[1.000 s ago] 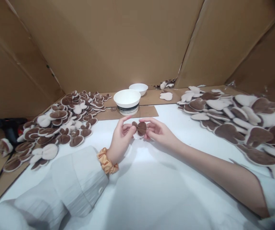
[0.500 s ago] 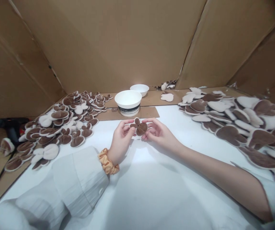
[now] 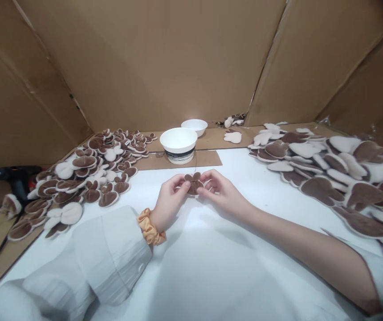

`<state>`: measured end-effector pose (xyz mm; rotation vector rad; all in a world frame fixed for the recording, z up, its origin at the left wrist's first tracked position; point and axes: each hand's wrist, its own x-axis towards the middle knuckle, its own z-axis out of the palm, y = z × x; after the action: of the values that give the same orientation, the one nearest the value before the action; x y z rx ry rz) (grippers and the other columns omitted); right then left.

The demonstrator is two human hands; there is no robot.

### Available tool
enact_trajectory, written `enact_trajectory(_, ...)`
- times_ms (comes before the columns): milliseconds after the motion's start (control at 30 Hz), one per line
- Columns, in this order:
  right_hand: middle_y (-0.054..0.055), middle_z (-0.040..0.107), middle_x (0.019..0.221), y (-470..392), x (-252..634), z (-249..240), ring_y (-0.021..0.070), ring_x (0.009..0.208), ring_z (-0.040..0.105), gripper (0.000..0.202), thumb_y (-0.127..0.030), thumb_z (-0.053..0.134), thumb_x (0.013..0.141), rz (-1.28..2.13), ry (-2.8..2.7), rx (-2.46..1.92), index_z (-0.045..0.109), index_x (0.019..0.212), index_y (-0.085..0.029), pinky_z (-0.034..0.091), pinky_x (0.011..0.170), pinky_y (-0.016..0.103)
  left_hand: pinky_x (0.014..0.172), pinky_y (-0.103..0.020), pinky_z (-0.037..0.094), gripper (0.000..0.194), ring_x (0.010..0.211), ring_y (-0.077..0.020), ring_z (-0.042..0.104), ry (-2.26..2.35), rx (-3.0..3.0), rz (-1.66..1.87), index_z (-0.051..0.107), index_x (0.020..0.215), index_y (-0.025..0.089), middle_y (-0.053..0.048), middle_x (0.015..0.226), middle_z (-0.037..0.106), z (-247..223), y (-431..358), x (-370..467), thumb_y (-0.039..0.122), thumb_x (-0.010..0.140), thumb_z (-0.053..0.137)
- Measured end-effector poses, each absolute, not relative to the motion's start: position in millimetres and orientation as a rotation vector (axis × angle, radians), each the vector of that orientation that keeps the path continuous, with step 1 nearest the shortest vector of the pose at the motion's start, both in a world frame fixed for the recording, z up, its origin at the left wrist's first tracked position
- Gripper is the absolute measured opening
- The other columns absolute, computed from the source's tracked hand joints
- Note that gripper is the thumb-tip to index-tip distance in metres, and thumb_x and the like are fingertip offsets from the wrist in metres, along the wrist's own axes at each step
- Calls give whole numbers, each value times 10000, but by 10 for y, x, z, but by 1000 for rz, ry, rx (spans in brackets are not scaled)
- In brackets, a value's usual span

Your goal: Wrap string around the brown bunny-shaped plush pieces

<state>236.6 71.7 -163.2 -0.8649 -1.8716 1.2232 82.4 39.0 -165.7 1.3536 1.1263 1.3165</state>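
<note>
Brown plush with a pale edge makes up the small rabbit-head-shaped piece (image 3: pixel 194 186), which lies between the two hands, its long axis running from the rounded base near the person to the ears pointing away, towards the bowls. The left hand (image 3: pixel 170 196) pinches its left side between thumb and fingers; the curled fingers of the right hand (image 3: pixel 223 191) are at its right edge, grip unclear, and neither hand is plainly nearer. Just beyond the ears, the white bowl with black stripes (image 3: pixel 178 140) stands in the way on the far side, partly hiding a smaller plain white bowl (image 3: pixel 199 126). Brown-and-cream plush pieces (image 3: pixel 91 195) are heaped to the left; larger brown-and-cream plush shapes (image 3: pixel 321 189) spread to the right.
</note>
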Motion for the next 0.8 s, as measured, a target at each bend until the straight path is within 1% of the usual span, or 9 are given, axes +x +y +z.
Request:
enact_trajectory(133, -8, 510, 677, 716, 2356, -1587, 88, 547, 505, 188, -296, 512, 768, 1416, -1701, -885, 444, 884, -164, 412, 502, 215, 725, -285, 450, 224, 784, -178, 564, 1104, 1388, 1254, 555, 933, 120, -75, 879, 592, -1644, 350, 858, 298, 813, 489)
enact_trajectory(233, -8, 530, 611, 698, 2346, -1563, 110, 570, 539, 169, -288, 538, 753, 1467, -1675, -913, 452, 815, -157, 426, 534, 229, 664, -259, 443, 227, 735, -167, 567, 1154, 1339, 1228, 536, 899, 135, -55, 818, 597, -1656, 336, 872, 323, 774, 552)
enact_trajectory(300, 0, 550, 619, 689, 2339, -1556, 118, 583, 555, 178, -294, 553, 743, 1498, -1656, -908, 451, 794, -157, 434, 547, 238, 606, -227, 420, 197, 678, -148, 556, 1188, 1345, 1206, 531, 829, 137, -34, 747, 591, -1662, 338, 869, 314, 754, 574)
enact_trajectory(400, 6, 563, 599, 682, 2325, -1560, 119, 558, 557, 195, -312, 559, 741, 1544, -1653, -885, 447, 769, -154, 437, 548, 246, 535, -194, 364, 129, 601, -114, 507, 1267, 1418, 1179, 543, 744, 132, -11, 671, 569, -1652, 346, 853, 259, 741, 563)
enact_trajectory(533, 6, 563, 588, 664, 2298, -1594, 128, 566, 566, 220, -351, 531, 762, 1628, -1623, -827, 427, 769, -158, 457, 582, 274, 519, -198, 342, 29, 569, -103, 463, 1293, 1446, 1152, 534, 694, 136, 4, 617, 528, -1638, 337, 848, 151, 702, 511)
enact_trajectory(600, 4, 558, 590, 655, 2289, -1615, 131, 572, 569, 238, -371, 530, 762, 1650, -1607, -807, 422, 770, -159, 463, 598, 286, 515, -206, 339, 38, 565, -105, 453, 1278, 1451, 1157, 524, 666, 139, 5, 601, 509, -1643, 324, 865, 124, 683, 493)
enact_trajectory(667, 6, 557, 606, 651, 2288, -1627, 134, 581, 571, 256, -391, 527, 762, 1649, -1601, -800, 416, 788, -161, 466, 607, 294, 517, -220, 345, 32, 573, -114, 458, 1251, 1430, 1182, 524, 673, 143, -6, 615, 513, -1648, 321, 884, 131, 689, 498)
enact_trajectory(733, 16, 564, 667, 657, 2297, -1626, 140, 603, 577, 278, -407, 522, 761, 1619, -1588, -826, 406, 844, -168, 461, 595, 292, 520, -233, 359, 20, 573, -123, 466, 1229, 1379, 1234, 523, 724, 152, -18, 626, 526, -1627, 344, 873, 166, 711, 516)
enact_trajectory(800, 35, 562, 766, 674, 2312, -1622, 143, 623, 577, 309, -418, 523, 755, 1565, -1559, -891, 393, 903, -180, 449, 566, 279, 525, -235, 377, 99, 585, -129, 484, 1231, 1326, 1311, 504, 815, 166, -27, 657, 547, -1561, 398, 785, 211, 731, 530)
